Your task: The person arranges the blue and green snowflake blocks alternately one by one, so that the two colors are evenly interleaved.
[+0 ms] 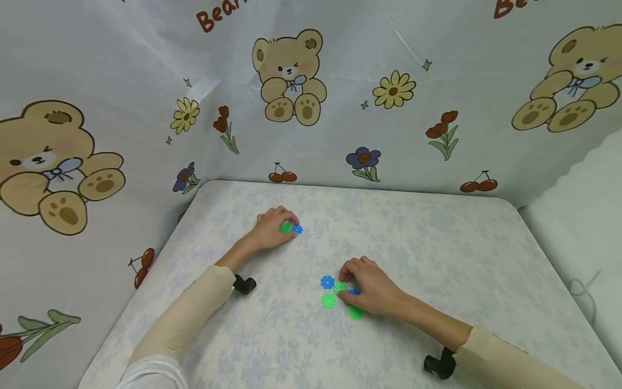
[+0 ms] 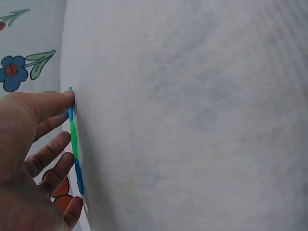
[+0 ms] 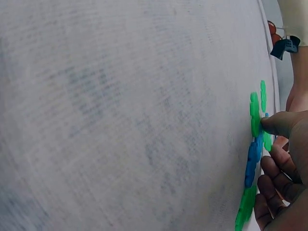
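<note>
At the table's left, the left hand (image 1: 273, 229) has thumb and fingers curled round a green disc (image 1: 285, 228) and a blue disc (image 1: 297, 229). In the left wrist view its thumb lies on the upper end of a flat blue, green (image 2: 73, 138) and blue row; the left hand (image 2: 43, 149) partly hides it. Nearer the front, the right hand (image 1: 371, 286) pinches at a green disc (image 1: 339, 288) with thumb and fingers. Around it lie a blue disc (image 1: 328, 282), a green disc (image 1: 328, 300) and another green disc (image 1: 356, 313), with a blue one partly under the hand.
A pale patterned cloth covers the table (image 1: 291, 335). Behind and to the left hangs a curtain (image 1: 340, 48) printed with bears and flowers. Black straps with small mounts (image 1: 245, 284) sit on both wrists. A thin cord (image 1: 585, 294) hangs at the right.
</note>
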`<state>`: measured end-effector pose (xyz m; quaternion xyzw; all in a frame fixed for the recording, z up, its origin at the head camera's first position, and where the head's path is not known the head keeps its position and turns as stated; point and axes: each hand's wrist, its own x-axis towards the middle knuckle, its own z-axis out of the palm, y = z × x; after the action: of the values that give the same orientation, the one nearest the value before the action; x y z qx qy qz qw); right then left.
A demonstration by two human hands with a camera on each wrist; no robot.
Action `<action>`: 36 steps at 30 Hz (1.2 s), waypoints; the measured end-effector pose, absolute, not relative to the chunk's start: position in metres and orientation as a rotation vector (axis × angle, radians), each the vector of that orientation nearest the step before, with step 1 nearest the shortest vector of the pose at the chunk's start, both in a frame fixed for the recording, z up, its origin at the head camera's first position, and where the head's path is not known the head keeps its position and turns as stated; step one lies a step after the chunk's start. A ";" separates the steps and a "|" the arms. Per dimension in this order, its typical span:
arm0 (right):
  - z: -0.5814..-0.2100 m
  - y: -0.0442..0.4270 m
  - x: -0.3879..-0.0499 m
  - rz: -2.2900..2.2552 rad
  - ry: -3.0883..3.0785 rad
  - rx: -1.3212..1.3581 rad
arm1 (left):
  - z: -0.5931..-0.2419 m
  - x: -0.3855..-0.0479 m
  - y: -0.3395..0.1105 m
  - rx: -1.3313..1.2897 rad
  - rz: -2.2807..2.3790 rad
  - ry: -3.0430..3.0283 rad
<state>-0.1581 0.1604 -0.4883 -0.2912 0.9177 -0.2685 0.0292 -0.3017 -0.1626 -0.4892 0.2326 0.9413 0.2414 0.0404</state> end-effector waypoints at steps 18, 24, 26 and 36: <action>-0.488 0.159 -0.185 -0.847 2.847 -0.872 | -0.488 -0.301 -0.164 0.698 0.723 2.886; -0.486 0.153 -0.193 -0.844 2.857 -0.880 | -0.488 -0.302 -0.163 0.695 0.727 2.875; -0.487 0.151 -0.196 -0.844 2.864 -0.877 | -0.489 -0.303 -0.163 0.693 0.722 2.872; -0.490 0.137 -0.213 -0.861 2.891 -0.908 | -0.491 -0.308 -0.168 0.697 0.730 2.845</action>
<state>-0.2130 0.1371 -0.4902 -0.2881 0.9177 -0.2734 -0.0043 -0.3084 -0.1675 -0.4906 0.2304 0.9407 0.2413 0.0616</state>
